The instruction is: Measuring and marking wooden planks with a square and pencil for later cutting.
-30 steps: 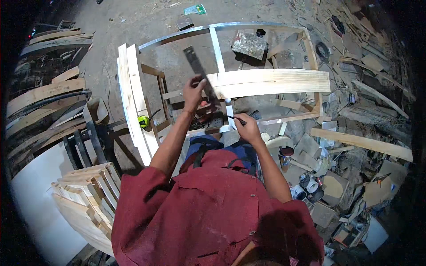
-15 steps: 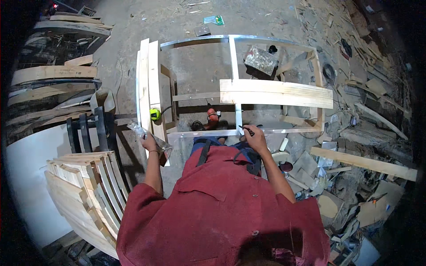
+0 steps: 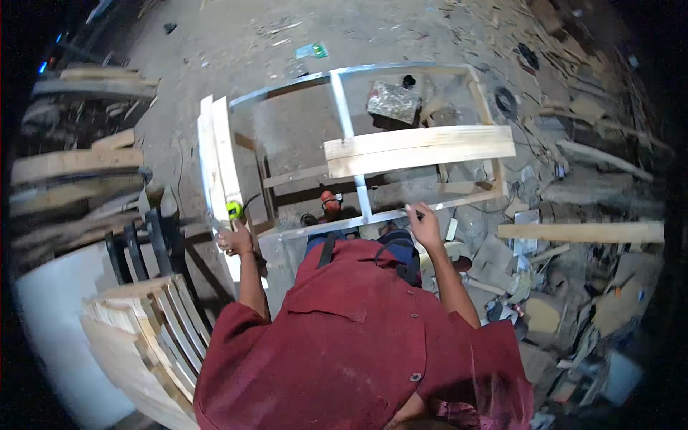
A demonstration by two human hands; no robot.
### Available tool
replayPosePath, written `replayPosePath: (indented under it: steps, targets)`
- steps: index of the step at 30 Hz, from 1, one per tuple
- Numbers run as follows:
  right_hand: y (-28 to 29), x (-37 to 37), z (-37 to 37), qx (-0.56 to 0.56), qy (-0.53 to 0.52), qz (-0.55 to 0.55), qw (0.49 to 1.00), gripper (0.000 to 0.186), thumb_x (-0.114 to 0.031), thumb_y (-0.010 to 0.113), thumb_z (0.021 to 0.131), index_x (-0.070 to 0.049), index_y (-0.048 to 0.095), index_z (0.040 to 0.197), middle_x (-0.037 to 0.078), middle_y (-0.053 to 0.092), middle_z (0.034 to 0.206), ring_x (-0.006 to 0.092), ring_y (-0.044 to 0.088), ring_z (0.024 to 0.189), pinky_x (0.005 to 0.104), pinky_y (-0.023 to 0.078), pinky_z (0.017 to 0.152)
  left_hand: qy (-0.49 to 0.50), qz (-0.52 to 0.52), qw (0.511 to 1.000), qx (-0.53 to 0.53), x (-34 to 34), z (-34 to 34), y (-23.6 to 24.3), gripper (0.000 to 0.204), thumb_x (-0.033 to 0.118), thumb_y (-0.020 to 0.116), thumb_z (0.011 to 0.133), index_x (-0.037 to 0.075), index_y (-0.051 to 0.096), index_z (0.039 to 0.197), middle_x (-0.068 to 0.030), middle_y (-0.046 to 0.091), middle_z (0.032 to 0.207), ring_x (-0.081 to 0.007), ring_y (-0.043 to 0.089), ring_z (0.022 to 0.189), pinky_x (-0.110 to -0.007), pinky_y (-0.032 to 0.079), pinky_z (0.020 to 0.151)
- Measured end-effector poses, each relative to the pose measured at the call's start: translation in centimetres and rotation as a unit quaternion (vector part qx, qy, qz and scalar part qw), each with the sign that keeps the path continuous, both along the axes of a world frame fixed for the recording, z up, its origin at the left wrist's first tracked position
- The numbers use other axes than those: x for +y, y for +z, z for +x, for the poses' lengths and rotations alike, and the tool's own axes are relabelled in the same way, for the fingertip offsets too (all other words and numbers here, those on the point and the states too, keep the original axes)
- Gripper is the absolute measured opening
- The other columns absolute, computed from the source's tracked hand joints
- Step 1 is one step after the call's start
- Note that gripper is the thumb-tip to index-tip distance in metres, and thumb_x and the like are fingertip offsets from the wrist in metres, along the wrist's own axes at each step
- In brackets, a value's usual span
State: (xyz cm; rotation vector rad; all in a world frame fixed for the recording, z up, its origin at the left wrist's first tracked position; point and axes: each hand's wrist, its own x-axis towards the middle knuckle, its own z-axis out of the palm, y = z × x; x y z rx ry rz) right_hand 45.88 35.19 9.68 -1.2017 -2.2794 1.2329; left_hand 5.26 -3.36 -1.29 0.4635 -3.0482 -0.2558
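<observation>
My left hand [image 3: 236, 240] is at the left end of the wooden frame [image 3: 304, 231], over pale boards [image 3: 223, 154] laid across it. Its blurred fingers are curled, seemingly round a shiny flat piece mostly hidden by the hand. Just beyond the fingertips, a lime-green tape measure [image 3: 234, 209] rests on the boards. My right hand [image 3: 426, 223] is closed on a dark pen [image 3: 420, 214], above the near rail and right of the crosspiece [image 3: 344, 107]. Two pale, slightly curved boards [image 3: 423, 149] lie side by side across the frame's right half.
An orange-red power tool [image 3: 331, 201] sits on the floor inside the frame, near my feet. A speckled block [image 3: 394, 100] stands within its far right part. Curved timbers [image 3: 79, 166] and stacked pieces [image 3: 136, 330] are at left. Scrap and a long board [image 3: 580, 232] lie at right.
The view has turned, so the frame looks tilted and shifted left. My left hand has come closer to the tape measure. My right hand has moved right, away from the crosspiece joint.
</observation>
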Motion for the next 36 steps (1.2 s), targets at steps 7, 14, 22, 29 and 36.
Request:
replayPosePath:
  steps: [7,14,22,29,36]
  targets:
    - [-3.1,2.4,12.6,-0.007,-0.315,-0.025,0.949,0.046,-0.033,0.052,0.106,0.006,0.067,0.087,0.018,0.068,0.074,0.0275,0.067,0.069,0.0399,0.054,0.075,-0.464,0.105,0.872,0.116,19.5,5.8,1.7,0.078,0.042,0.076,0.087,-0.001,0.047,0.145,-0.0312,0.053,0.138,-0.0485,0.049,0.127,-0.053,0.038,0.11]
    - [-8.8,6.0,23.0,-0.085,-0.335,-0.071,0.936,0.04,-0.036,0.052,0.105,-0.001,0.069,0.094,0.016,0.07,0.076,0.0315,0.069,0.07,0.0418,0.052,0.067,-0.773,0.144,0.616,-0.052,45.9,23.0,6.9,0.101,0.046,0.084,0.074,0.001,0.036,0.15,-0.029,0.038,0.153,-0.0462,0.03,0.145,-0.055,0.025,0.12]
    - [-20.9,5.4,43.5,-0.167,-0.378,-0.115,0.903,0.054,-0.05,0.064,0.095,0.003,0.069,0.092,0.018,0.066,0.071,0.0317,0.065,0.064,0.046,0.052,0.065,-0.747,0.044,0.66,0.065,60.4,30.4,3.8,0.084,0.041,0.069,0.085,0.011,0.034,0.155,-0.0344,0.03,0.156,-0.056,0.026,0.143,-0.068,0.02,0.115]
    - [-21.3,10.0,51.6,-0.297,-0.383,-0.279,0.829,0.043,-0.044,0.062,0.096,-0.003,0.073,0.088,0.012,0.069,0.071,0.0293,0.066,0.066,0.0431,0.052,0.066,-0.825,-0.079,0.553,-0.09,61.2,29.4,5.9,0.107,0.056,0.076,0.075,0.002,0.029,0.154,-0.0304,0.049,0.133,-0.0481,0.051,0.113,-0.06,0.042,0.092]
    - [-20.7,20.5,49.9,-0.111,-0.384,-0.289,0.87,0.044,-0.042,0.057,0.101,-0.002,0.072,0.09,0.008,0.067,0.065,0.017,0.058,0.049,0.0356,0.044,0.047,-0.714,0.09,0.456,-0.524,63.8,23.9,7.1,0.094,0.043,0.091,0.072,0.009,0.048,0.148,-0.0167,0.059,0.14,-0.0311,0.054,0.129,-0.045,0.044,0.109]
